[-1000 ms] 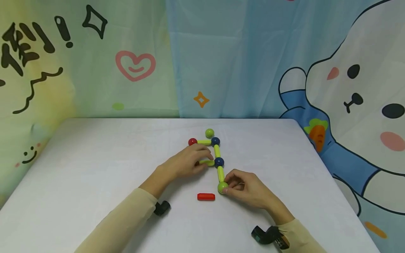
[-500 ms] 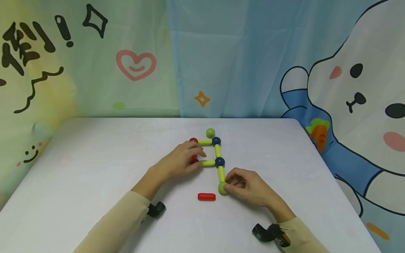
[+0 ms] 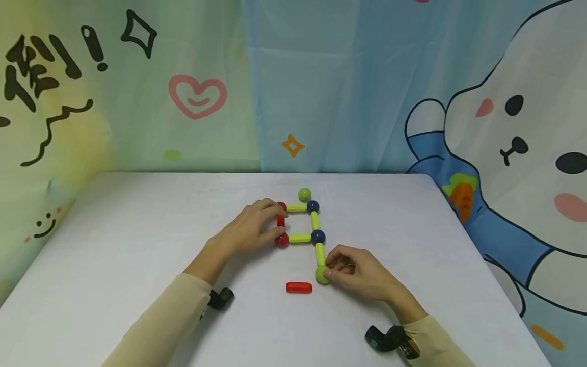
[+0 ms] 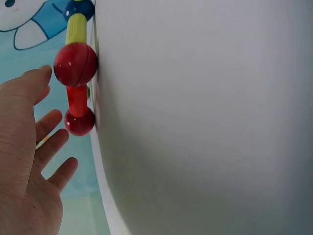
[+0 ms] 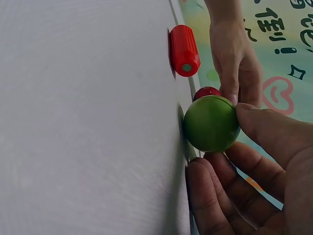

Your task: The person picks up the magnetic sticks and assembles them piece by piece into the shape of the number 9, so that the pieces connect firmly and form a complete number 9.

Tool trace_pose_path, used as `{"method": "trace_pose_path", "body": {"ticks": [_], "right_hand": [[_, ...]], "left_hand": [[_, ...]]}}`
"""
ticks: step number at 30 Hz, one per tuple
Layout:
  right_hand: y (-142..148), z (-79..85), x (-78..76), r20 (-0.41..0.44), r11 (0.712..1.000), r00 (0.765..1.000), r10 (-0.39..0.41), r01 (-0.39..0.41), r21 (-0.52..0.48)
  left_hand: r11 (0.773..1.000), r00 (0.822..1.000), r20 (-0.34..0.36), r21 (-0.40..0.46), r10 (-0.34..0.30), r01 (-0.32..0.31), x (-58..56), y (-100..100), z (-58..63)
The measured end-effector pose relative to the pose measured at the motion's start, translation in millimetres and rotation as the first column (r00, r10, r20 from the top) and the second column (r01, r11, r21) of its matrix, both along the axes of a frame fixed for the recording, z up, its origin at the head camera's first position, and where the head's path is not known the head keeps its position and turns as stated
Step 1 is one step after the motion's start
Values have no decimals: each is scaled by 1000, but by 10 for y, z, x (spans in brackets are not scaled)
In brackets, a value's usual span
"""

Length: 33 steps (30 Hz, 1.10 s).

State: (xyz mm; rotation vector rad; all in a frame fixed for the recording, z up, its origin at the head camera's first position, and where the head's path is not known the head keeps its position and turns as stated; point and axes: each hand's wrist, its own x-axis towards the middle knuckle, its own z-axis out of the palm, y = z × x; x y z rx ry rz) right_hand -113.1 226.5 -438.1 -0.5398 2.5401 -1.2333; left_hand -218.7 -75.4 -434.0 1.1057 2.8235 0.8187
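Magnetic balls and rods make a square on the table: two red balls (image 3: 282,239) on the left, two blue balls (image 3: 318,236) on the right, yellow-green rods (image 3: 300,238) and one red rod (image 4: 77,100) between them. From the nearer blue ball another yellow-green rod (image 3: 320,254) runs toward me to a green ball (image 5: 212,123). My left hand (image 3: 245,227) is beside the red balls, its thumb close to the nearer one; the left wrist view shows its fingers loosely spread. My right hand (image 3: 359,272) pinches the green ball between thumb and fingers.
A loose red rod (image 3: 299,287) lies in front of the square. Another green ball (image 3: 304,194) sits just behind the far blue ball. The white table (image 3: 137,255) ends at a printed curtain (image 3: 321,92).
My left hand has drawn back leftward, uncovering the nearer red ball and the red rod; the figure's left side now looks joined. My right hand has stayed at the green ball.
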Motion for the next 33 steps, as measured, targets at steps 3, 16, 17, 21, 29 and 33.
{"method": "trace_pose_path", "body": {"ticks": [3,16,17,21,29,33], "right_hand": [[-1,-4,2,10,1000,1000,1,-1,1],[-5,-59,32,65,999,998,-27,30,-37],[-6,-62,34,66,999,997,-30,33,-36],[3,-75,56,69,999,997,-36,38,-34],[21,-123,76,55,998,998,-33,36,-47],[30,-136,67,62,998,997,-36,39,-54]], "left_hand": [[1000,1000,1,5,1,-1,-76,29,-11],[998,997,64,39,37,-39,-422,326,7],[998,997,69,40,40,-43,-438,341,9],[997,995,89,50,50,-55,-502,414,12],[996,988,136,35,75,-80,-601,549,50],[994,982,163,36,92,-99,-641,605,56]]}}
